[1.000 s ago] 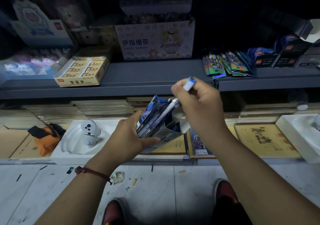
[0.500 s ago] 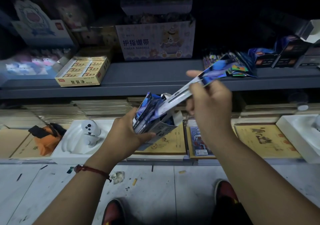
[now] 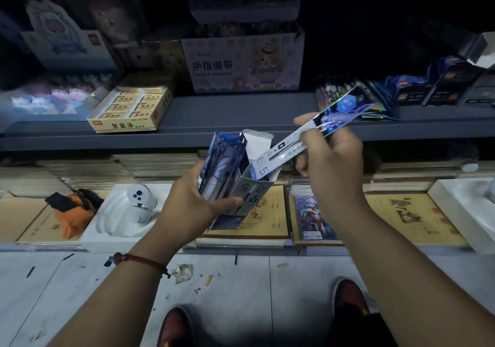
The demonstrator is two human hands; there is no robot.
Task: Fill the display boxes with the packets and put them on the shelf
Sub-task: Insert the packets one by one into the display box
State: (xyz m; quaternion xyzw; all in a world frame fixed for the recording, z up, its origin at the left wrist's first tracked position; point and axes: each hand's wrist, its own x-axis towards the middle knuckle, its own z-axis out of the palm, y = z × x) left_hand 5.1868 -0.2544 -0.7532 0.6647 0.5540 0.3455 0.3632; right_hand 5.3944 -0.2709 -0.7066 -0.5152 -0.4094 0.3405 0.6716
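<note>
Left hand (image 3: 191,207): fingers and thumb wrapped round an open display box (image 3: 250,195), held upright in front of the grey shelf (image 3: 235,116), with a bundle of packets (image 3: 225,162) standing in its left side. Right hand (image 3: 333,170): pinches one long packet (image 3: 289,151), tilted up to the right, lower end inside the box mouth. Loose packets (image 3: 380,100) lie on the shelf at right, beside dark boxes (image 3: 412,93).
</note>
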